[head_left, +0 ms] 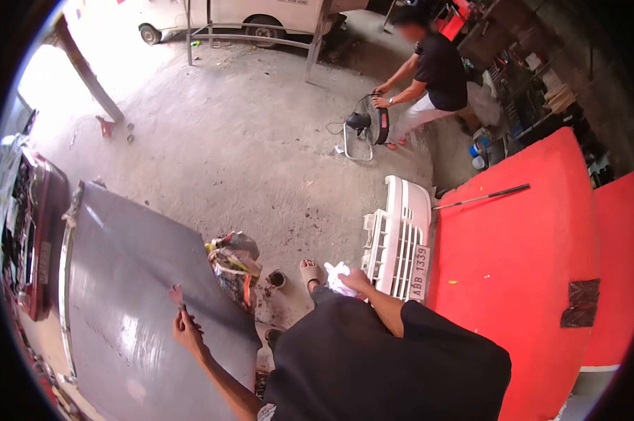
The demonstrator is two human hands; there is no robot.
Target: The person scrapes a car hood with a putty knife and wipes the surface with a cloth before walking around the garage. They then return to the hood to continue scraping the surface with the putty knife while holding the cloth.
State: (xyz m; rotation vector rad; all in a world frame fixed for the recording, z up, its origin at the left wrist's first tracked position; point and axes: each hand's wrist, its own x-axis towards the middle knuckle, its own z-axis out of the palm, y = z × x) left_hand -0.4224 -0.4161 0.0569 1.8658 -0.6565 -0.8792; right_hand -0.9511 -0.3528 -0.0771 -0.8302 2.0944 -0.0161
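My left hand [189, 330] is closed round the handle of a small brush [177, 295], its head pointing away over a grey panel [135, 266]. The panel has a wet-looking shine in places. My right hand [355, 281] grips a crumpled white cloth [339, 278] in front of my body, beside a white car grille [398, 245]. Part of the cloth is hidden by my fingers.
A bag of rubbish [234, 263] and a small can [277, 279] sit by my feet. To the right lies a red panel [513, 259] with a thin rod [485, 196] on it. Further off, a person [440, 74] bends over a fan [379, 121].
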